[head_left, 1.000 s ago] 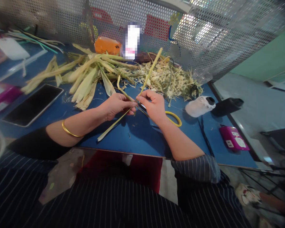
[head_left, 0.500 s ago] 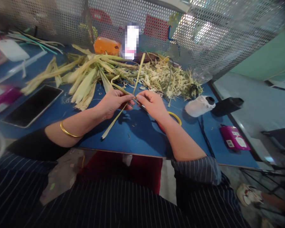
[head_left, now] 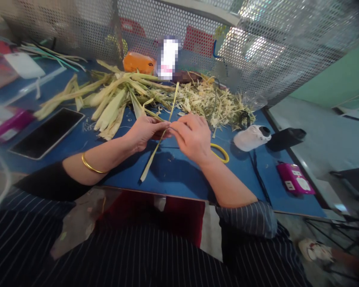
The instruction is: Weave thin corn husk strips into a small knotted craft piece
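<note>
Over the front of the blue table my left hand (head_left: 143, 133) pinches corn husk strips (head_left: 150, 164) that cross between the fingers. One strip hangs down toward the table edge, and its other end points up and away. My right hand (head_left: 194, 136) meets the left at the crossing, thumb and fingers closed together there; its fingertips partly hide what they grip. A yellow loop handle (head_left: 220, 153) shows beside my right wrist. Behind the hands lie a bundle of corn husks (head_left: 109, 107) and a heap of shredded husk (head_left: 211, 99).
A dark phone (head_left: 48, 133) lies at left. White and black thread cones (head_left: 248, 138) and a purple power socket (head_left: 294, 178) are at right. An orange packet (head_left: 138, 63) stands before the perforated metal screen (head_left: 194, 24) along the back.
My right hand has turned, its back now more toward me, and its fingers have closed in against the left hand's. The hanging strip end has swung right. The whole view has shifted slightly.
</note>
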Available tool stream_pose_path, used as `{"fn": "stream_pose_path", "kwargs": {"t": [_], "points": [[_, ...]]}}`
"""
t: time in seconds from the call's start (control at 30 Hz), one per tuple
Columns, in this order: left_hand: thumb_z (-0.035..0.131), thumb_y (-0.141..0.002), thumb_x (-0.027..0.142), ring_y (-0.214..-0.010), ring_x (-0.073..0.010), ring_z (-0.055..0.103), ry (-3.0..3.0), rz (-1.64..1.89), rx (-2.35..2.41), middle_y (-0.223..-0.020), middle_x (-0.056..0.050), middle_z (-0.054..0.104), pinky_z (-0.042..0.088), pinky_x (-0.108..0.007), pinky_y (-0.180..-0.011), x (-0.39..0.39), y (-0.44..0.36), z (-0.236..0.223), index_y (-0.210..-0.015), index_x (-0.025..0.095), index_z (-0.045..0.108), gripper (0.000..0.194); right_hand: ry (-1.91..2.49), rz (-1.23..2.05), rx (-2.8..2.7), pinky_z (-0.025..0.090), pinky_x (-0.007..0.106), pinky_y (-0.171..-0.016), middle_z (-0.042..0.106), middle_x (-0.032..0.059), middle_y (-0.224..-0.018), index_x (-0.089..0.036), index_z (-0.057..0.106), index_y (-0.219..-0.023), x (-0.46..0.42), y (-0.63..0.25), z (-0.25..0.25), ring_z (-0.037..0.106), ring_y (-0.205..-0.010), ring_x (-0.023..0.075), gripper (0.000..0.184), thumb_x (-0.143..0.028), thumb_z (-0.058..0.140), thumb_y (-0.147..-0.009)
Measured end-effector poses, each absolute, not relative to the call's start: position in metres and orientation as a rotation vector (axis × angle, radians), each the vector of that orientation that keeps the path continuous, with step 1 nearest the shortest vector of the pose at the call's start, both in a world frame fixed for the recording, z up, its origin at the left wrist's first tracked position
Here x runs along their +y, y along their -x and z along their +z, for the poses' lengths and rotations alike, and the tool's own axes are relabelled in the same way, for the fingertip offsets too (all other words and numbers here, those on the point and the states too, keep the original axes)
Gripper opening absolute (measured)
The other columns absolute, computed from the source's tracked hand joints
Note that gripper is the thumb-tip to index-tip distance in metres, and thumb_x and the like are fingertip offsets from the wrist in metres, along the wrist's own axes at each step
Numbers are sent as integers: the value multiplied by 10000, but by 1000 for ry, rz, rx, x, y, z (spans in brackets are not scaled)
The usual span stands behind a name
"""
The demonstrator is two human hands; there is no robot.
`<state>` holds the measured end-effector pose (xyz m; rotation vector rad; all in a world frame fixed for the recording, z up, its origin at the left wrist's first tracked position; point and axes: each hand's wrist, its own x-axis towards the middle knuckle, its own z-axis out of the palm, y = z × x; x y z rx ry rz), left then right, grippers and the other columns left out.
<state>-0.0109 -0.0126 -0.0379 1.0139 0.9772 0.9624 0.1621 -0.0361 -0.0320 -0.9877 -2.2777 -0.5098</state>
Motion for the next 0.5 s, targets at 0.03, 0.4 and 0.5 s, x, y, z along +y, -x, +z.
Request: {"fn": "stream_pose_path", "kwargs": {"t": [0.03, 0.4, 0.5], "points": [[808, -660, 317, -589, -115, 638, -1022, 964, 962, -677, -55, 701, 507, -223, -588, -12, 11, -39, -748, 92, 715, 258, 894, -572, -2355, 336, 333, -786, 645, 56, -910, -199, 640, -992, -38, -160, -32, 528, -837, 180, 213, -260, 438, -963], [834, -605, 283, -613, -121, 638, -1018, 1126, 934, -707, -49, 724, 531, -248, -643, -18, 6, -38, -759, 105, 740, 254, 602, -512, -2572, 353, 325, -793, 643, 48, -779, -163, 633, -880, -39, -156, -34, 534, -796, 157, 309, -159, 342, -983], [821, -636, 338, -613, -130, 657, -1020, 1145, 951, -745, -58, 736, 544, -266, -650, -17, 7, -37, -816, 118, 741, 296, 873, -309, -2301, 391, 319, -811, 663, 66, -904, -161, 615, -1057, -37, -159, -34, 563, -851, 168, 221, -243, 430, -968]]}}
